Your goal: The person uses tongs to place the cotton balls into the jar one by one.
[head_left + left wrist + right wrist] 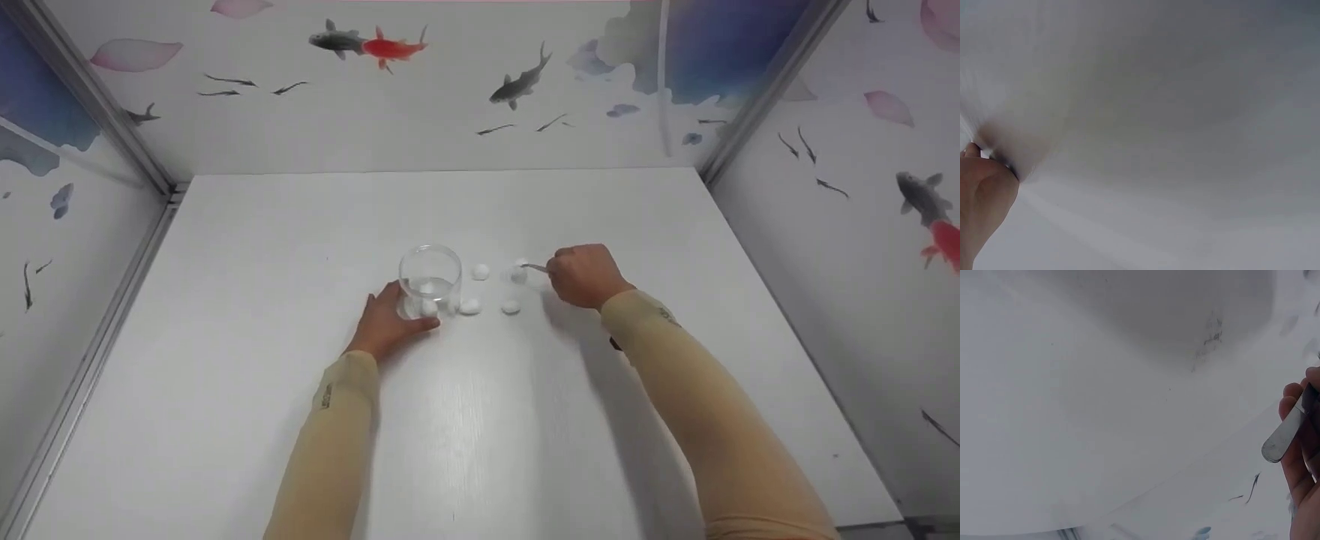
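My left hand (384,326) holds a clear round cup (430,262) low on its near left side, thumb along the front and fingers at the left. A white ball (427,307) shows through the cup's lower wall. Curled in a fist, my right hand (589,275) grips a metal spoon (535,268) whose flat, round-ended handle (1283,439) sticks out of the hand in the right wrist view. The spoon's far end overlaps another white ball (519,265). In the left wrist view only part of the left hand (985,197) shows at the edge.
Between cup and spoon, several more white balls lie on the white table (465,450), one at the back (480,271) and two in front, left (470,306) and right (511,306). White panels printed with fish (394,49) stand around the table's back and sides.
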Motion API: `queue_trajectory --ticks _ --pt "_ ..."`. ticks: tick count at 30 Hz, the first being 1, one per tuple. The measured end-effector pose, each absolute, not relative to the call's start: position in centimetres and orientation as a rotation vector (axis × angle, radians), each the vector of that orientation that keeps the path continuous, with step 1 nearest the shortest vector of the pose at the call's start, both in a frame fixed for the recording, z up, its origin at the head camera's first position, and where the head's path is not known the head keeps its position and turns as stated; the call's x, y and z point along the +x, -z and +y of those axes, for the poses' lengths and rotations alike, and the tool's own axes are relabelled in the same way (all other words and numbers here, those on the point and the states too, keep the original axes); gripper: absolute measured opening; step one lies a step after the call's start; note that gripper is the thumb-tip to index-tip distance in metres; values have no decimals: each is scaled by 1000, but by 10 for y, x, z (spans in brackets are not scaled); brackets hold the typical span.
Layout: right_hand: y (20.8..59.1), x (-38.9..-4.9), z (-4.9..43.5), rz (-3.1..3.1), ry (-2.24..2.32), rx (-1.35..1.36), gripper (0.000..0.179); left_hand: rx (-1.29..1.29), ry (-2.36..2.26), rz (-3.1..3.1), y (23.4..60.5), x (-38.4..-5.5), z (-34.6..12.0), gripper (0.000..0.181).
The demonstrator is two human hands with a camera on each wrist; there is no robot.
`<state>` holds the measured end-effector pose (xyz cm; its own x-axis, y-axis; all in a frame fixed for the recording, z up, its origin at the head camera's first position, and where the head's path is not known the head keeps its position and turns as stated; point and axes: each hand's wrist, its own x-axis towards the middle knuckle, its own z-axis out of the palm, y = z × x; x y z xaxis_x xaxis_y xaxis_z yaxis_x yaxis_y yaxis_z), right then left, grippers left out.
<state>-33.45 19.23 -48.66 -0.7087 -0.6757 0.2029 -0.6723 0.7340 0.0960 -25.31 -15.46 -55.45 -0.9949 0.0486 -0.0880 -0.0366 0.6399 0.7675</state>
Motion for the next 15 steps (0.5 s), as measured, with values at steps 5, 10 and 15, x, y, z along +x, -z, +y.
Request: queue_trajectory --ticks 5,10,15 --pt "475 -333 197 -2700 -3 1060 13 32 -1282 2760 556 -255 -155 104" --pt "467 -329 192 -2625 -79 1083 15 35 -1264 2764 559 -255 -157 105" --pt "461 -321 175 -2541 -122 1144 15 41 -1254 2769 558 -255 -157 105"
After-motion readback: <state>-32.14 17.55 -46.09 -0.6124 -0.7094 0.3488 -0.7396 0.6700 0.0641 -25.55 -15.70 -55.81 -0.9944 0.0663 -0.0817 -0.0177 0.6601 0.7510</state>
